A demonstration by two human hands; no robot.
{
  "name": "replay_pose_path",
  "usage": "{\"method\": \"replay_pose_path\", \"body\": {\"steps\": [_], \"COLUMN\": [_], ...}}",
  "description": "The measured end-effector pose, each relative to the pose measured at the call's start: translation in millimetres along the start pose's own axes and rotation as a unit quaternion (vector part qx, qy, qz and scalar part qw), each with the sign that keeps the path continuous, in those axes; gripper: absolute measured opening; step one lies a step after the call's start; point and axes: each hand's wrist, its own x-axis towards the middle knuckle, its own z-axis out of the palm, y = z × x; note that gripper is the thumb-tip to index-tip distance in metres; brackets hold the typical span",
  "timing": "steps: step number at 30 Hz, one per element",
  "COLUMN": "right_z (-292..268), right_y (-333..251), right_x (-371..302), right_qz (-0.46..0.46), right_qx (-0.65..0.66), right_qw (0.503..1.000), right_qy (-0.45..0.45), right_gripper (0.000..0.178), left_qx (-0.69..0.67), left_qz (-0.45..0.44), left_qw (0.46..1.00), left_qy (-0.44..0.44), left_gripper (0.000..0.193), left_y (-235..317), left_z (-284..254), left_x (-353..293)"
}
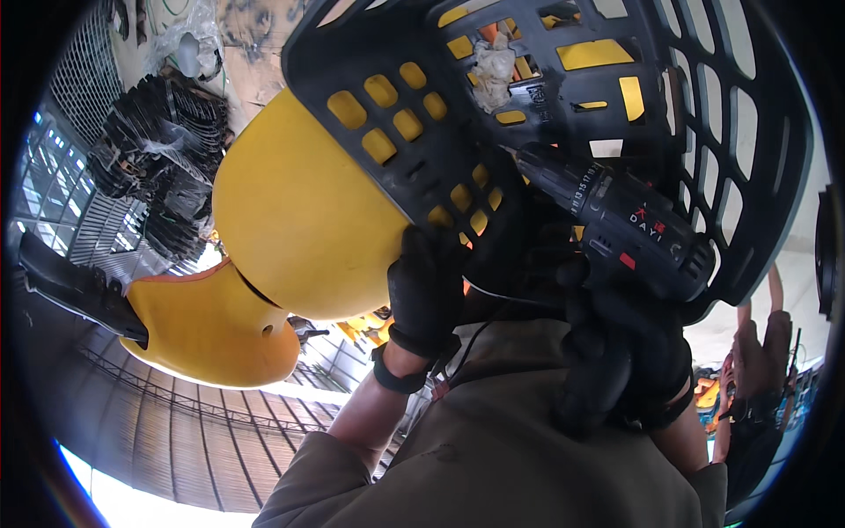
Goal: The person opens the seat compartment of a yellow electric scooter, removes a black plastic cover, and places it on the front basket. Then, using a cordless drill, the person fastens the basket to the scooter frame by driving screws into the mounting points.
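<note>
A black cordless drill (638, 224) is in my gloved right hand (625, 348), whose fingers wrap round its grip. Its bit end points up and left into a black plastic basket (400, 114) with slots and square holes. My gloved left hand (427, 286) has its fingers closed at the lower edge of the basket, beside a smooth yellow panel (299, 211); its fingertips are partly hidden. Below that panel is a curved yellow fender-like part (211, 326), with a black part (79, 286) at its left end. Whether the bit touches anything is unclear.
Inside the basket lies a crumpled whitish plastic bag (493, 75). A heap of black parts (163, 141) sits at the far left, near clear plastic wrap (189, 48). Another person (757, 378) stands at the right. A thin black cable (475, 339) hangs near my left wrist.
</note>
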Motion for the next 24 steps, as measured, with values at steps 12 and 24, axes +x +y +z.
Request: {"method": "replay_pose_path", "body": {"steps": [12,24], "right_z": [4.0,12.2], "right_y": [-7.5,-9.1], "right_x": [7.5,14.4], "right_qz": [0.047,0.051], "right_qx": [0.177,0.21], "right_qw": [0.979,0.972], "right_qy": [-0.093,-0.092], "right_gripper": [0.046,0.038], "left_qx": [-0.022,-0.018], "left_qz": [-0.079,-0.076], "left_qw": [0.996,0.997], "left_qy": [-0.018,-0.022], "left_gripper": [0.011,0.011], "left_y": [10.7,11.7], "left_z": [-6.3,-9.1], "left_x": [0.3,2.7]}}
